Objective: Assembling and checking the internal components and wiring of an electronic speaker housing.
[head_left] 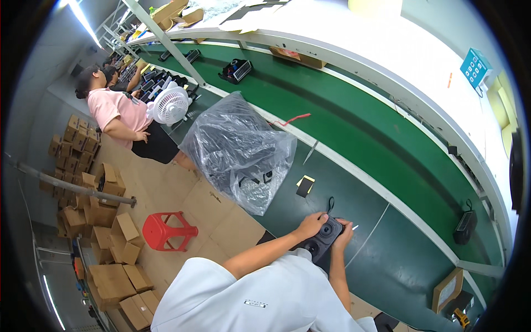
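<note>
Right of the clear plastic bag (pixel 240 141), left hand (pixel 311 225) and right hand (pixel 344 234) clamp a twin-driver speaker (pixel 321 238) face-up, long axis bodyward; rail-edged workbench (pixel 401 263) extends farther right.

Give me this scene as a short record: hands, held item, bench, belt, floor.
left hand: gripping the black boxy device with two round cones
right hand: on the device's opposite side
held item: cones face up; black loop strap at its far end
bench: crumpled clear plastic bag with dark contents; small black-and-yellow flat pieces between bag and device
belt: long green surface beyond a pale rail, carrying black boxy units
floor: red plastic stool; brown cardboard boxes
</note>
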A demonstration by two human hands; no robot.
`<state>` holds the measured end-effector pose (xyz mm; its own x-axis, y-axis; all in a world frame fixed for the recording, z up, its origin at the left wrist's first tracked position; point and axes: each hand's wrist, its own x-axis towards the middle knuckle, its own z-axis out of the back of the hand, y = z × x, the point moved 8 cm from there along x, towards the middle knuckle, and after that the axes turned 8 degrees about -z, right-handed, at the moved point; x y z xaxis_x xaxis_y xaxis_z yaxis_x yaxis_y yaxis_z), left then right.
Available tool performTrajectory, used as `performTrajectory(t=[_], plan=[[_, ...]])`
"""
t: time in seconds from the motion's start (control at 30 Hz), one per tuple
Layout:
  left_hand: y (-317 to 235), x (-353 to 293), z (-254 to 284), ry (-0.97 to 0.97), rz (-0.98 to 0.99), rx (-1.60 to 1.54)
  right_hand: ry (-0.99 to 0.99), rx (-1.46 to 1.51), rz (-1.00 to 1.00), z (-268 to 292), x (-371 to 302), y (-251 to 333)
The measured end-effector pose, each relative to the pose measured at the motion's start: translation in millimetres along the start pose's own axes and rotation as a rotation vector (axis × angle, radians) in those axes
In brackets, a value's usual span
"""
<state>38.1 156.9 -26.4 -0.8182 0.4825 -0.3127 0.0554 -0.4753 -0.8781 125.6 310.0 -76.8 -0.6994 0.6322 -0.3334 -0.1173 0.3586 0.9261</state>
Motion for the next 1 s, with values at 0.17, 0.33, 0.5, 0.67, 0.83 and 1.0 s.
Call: performTrajectory(t=[0.17,0.33,0.5,0.67,0.83,1.0], plan=[[-5.8,3.0,1.9,0.062,-0.048,0.024,-0.044,-0.069,-0.054,-1.4,-0.9,-4.7],[-11.9,-0.9,4.8,0.156,0.009,0.007,0.108,-0.224,-0.048,-8.5,-1.6,15.3],[-16.2,-6.1,7.9,0.057,-0.021,0.108,0.198,-0.485,0.08,-25.2,-23.7,51.6],[13.5,-40.0,-5.0,0.016,0.107,0.081,0.057,-0.573,0.001,-14.4,-41.3,52.8],[50.0,-91.7,37.6,0.134,0.443,0.34,-0.108,-0.564,0.064,9.2,-58.6,56.1],[67.3,-98.4,16.3,0.317,0.445,0.14,-0.255,-0.668,0.113,7.5,-72.9,75.1]])
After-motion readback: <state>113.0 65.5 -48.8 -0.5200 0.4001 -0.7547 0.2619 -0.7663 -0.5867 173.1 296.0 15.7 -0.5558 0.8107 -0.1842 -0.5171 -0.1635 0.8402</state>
